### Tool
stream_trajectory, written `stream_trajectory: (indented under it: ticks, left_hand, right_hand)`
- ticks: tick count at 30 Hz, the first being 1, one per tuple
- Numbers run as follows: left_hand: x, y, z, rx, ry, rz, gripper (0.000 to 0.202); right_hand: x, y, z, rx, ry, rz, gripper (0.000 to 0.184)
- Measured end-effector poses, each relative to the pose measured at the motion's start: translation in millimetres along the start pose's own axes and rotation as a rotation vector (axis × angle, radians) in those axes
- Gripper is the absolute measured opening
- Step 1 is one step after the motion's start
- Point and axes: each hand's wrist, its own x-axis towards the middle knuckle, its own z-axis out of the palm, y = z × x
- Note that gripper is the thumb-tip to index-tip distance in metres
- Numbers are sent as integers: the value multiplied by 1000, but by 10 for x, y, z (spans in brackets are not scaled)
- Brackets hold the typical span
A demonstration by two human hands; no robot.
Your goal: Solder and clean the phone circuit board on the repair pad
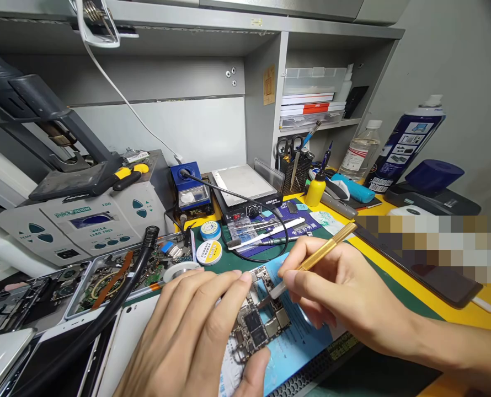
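A phone circuit board [254, 326] with dark chips and metal shields lies on a light-blue sheet [301, 344]. My left hand [196, 325] grips it, fingertips at its far left edge and thumb at its near edge. In my right hand [336, 286] is a gold-handled craft knife [324, 248], pinched like a pen. Its flat blade points down and left to the board's inner opening. Whether the blade tip touches the board is hard to make out. Beneath the sheet is a dark perforated block [295, 383].
To the left stand a hot air station [80, 220], its black hose [142, 264] and several phones. Behind the board are a toothbrush [266, 234], round tins [209, 252] and a heating plate [245, 184]. At right lie a dark phone [419, 264] and a spray can [406, 143].
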Motion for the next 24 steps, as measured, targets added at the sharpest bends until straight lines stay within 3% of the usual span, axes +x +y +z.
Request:
stream_trajectory:
  ticks: [24]
  left_hand:
    - [3,-32,12,28,5,30,50]
  right_hand:
    - [0,36,-11,-48,-22,21,14]
